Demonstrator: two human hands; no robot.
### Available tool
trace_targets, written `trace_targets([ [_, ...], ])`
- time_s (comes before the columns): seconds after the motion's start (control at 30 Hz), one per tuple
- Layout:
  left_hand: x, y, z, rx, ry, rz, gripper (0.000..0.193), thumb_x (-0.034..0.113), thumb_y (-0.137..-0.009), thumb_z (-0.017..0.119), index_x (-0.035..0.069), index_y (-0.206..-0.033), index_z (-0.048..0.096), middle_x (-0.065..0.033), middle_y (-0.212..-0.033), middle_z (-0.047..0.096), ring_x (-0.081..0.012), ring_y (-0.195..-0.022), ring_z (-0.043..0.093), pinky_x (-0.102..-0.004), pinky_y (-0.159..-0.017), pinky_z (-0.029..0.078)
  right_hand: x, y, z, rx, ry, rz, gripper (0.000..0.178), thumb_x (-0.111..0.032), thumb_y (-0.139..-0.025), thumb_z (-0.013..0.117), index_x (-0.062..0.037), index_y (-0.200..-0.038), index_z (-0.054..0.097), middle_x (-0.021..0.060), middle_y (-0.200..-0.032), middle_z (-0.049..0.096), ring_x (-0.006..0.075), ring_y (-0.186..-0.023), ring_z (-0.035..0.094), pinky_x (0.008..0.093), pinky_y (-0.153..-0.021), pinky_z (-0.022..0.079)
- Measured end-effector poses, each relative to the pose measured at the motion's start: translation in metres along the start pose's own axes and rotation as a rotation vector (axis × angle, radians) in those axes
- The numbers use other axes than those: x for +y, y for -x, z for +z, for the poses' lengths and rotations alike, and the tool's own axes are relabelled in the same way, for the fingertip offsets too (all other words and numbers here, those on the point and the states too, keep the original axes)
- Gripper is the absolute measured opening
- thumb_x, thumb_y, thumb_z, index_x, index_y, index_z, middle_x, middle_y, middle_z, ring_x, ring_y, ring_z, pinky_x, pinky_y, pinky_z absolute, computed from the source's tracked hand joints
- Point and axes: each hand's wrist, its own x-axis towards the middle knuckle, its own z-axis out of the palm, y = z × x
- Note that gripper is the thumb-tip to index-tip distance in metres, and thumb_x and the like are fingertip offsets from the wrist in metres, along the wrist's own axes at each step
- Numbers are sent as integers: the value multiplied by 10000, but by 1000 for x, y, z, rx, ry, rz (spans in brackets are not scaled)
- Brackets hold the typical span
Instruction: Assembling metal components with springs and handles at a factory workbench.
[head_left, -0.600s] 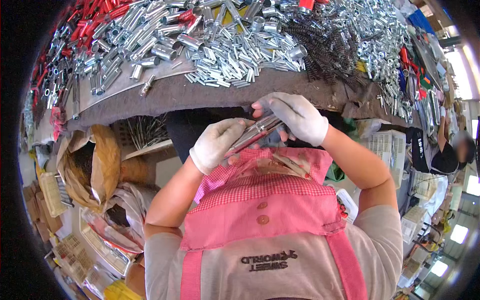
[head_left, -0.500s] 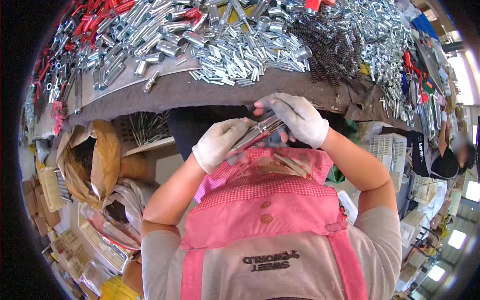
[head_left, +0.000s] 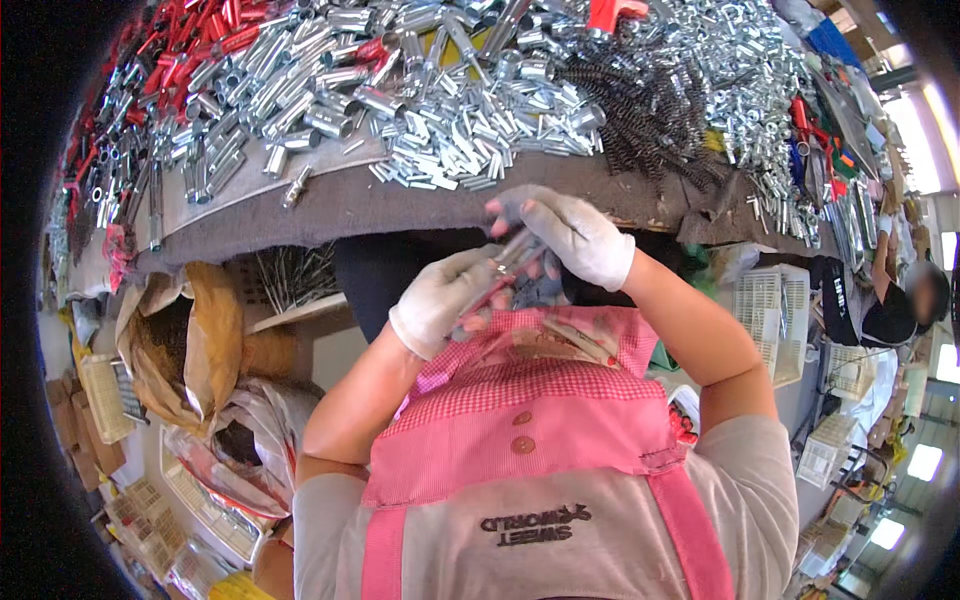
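A shiny metal tube-shaped piece (head_left: pixel 516 250) is held at a slant in front of the pink apron, just off the near edge of the table. My left hand (head_left: pixel 447 298), in a white glove with bare fingertips, wraps round its lower end. My right hand (head_left: pixel 580 238), gloved the same way, closes over the upper end with fingers curled round it. The fingers hide much of the piece, and motion blurs it. Beyond my hands lie short metal pins (head_left: pixel 440 145), larger silver tubes (head_left: pixel 328 122) and dark coil springs (head_left: pixel 635 115).
Red parts (head_left: pixel 185 50) are heaped at the far left of the table, and small silver fittings (head_left: pixel 765 110) at the right. A grey cloth (head_left: pixel 300 222) covers the table's near edge. Open sacks (head_left: pixel 185 340) stand at lower left, plastic crates (head_left: pixel 775 315) at right. Another person (head_left: pixel 900 305) is at far right.
My hands have come closer together, the left shifting slightly right and the right slightly left. Less of the metal piece shows between them.
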Motion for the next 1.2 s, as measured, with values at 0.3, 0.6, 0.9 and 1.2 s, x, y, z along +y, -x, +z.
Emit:
trace_targets([
  [0.3, -4, -3, -14, 128, 301, 144, 274, 320, -971, 441, 71, -1084, 462, -78, -794, 530, -68, -455, 402, -178, -359, 277, 37, -46, -59, 612, 1346, -338, 128, -192, -818, 607, -108, -913, 623, 93, -946, 577, 282, -774, 625, 382, -643, 519],
  [0.6, -2, -9, -8, 156, 322, 163, 280, 294, -979, 422, 86, -1164, 453, -67, -815, 541, -71, -477, 426, -168, -373, 284, -10, -16, -28, 289, 851, -615, 214, -69, -819, 570, -81, -1016, 652, 125, -894, 618, 286, -834, 624, 336, -741, 503],
  [0.9, -3, -9, 3, 379, 126, 199, 364, 221, -949, 513, 54, -1272, 492, -42, -744, 579, -79, -463, 432, -196, -382, 304, -15, -12, 21, 229, 1132, -589, 112, -103, -756, 577, -68, -862, 582, 102, -805, 580, 284, -716, 614, 386, -623, 508],
  [1.2, 13, 15, -7, 377, -188, 371, 409, 191, -925, 562, 38, -1297, 488, 31, -747, 555, -18, -539, 434, -164, -485, 369, -2, -35, 34, 70, -346, 124, 369, -110, -813, 697, 11, -1083, 476, 83, -845, 626, 114, -662, 610, 228, -543, 503],
])
